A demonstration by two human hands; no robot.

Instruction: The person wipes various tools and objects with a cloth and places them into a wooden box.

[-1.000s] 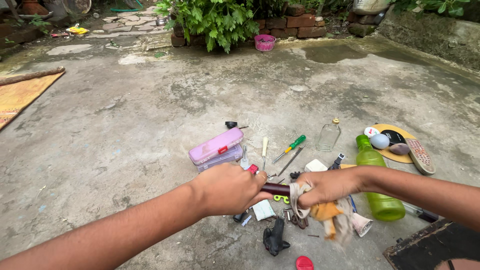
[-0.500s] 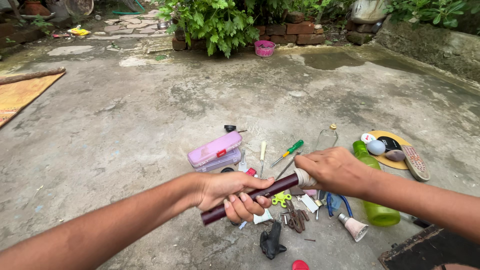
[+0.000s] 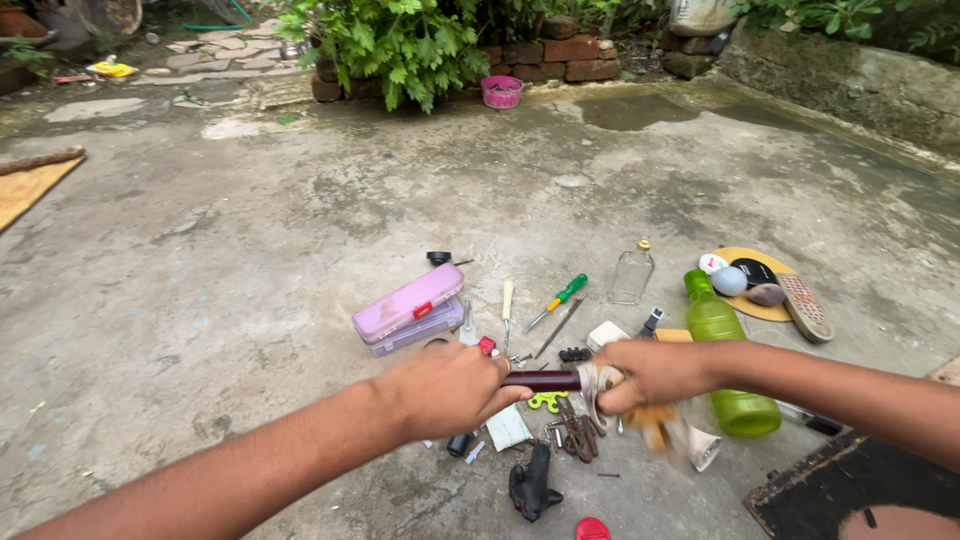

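My left hand has its grip closed around one end of a dark maroon rod, which lies roughly level between my two hands above the concrete floor. My right hand has its grip closed around a pale cloth wrapped over the rod's other end, with blurred orange and cream folds hanging below my fist. Under the rod lie small tools and bits scattered on the floor: a pink plastic case, a green-handled screwdriver, a clear glass bottle and a green plastic bottle just beside my right wrist.
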